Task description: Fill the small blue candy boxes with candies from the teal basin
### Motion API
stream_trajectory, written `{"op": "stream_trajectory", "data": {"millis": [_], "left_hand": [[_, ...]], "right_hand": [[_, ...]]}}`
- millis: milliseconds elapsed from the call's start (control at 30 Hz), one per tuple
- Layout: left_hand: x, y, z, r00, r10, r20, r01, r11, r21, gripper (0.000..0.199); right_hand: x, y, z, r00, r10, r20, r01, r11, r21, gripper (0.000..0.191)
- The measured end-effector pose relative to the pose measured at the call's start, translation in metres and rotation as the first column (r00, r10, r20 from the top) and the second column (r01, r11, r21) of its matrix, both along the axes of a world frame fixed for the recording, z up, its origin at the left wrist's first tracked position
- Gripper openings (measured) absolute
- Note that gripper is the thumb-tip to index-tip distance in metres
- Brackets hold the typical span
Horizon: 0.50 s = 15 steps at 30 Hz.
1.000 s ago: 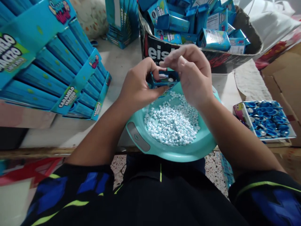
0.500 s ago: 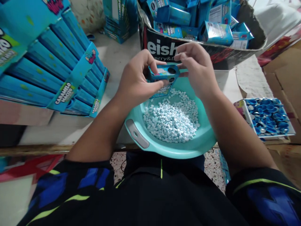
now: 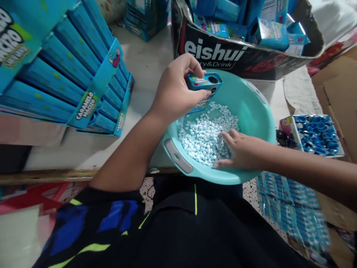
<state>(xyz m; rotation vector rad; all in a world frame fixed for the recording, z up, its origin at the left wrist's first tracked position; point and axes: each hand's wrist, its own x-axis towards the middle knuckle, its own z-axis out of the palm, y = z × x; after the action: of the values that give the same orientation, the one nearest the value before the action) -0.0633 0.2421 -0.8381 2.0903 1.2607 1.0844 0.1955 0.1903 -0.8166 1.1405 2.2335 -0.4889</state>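
Here, hands [image 3: 180,88] on blue box [image 3: 205,83], white candies [image 3: 201,143]

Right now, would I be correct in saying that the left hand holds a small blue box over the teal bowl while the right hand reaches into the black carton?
Not quite: the head view shows the right hand down in the teal bowl, at the pale tablets. The left hand does hold the small blue box over it.

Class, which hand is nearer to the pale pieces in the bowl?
Right. The right hand is down in the bowl, fingers at the pale pieces; the left hand holds a blue box above their far edge.
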Motion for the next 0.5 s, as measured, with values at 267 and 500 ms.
{"op": "stream_trajectory", "data": {"millis": [267,500], "left_hand": [[0.006,-0.004,0.004,0.99,0.136,0.041,-0.135,0.99,-0.037,0.025],[0.004,-0.005,0.002,0.989,0.141,0.036,-0.142,0.99,0.021,0.025]], "right_hand": [[-0.039,-0.015,-0.002,0.998,-0.018,-0.056,0.014,0.998,-0.066,0.068],[-0.046,-0.007,-0.006,0.943,0.102,-0.316,-0.142,0.984,-0.104,0.037]]}}
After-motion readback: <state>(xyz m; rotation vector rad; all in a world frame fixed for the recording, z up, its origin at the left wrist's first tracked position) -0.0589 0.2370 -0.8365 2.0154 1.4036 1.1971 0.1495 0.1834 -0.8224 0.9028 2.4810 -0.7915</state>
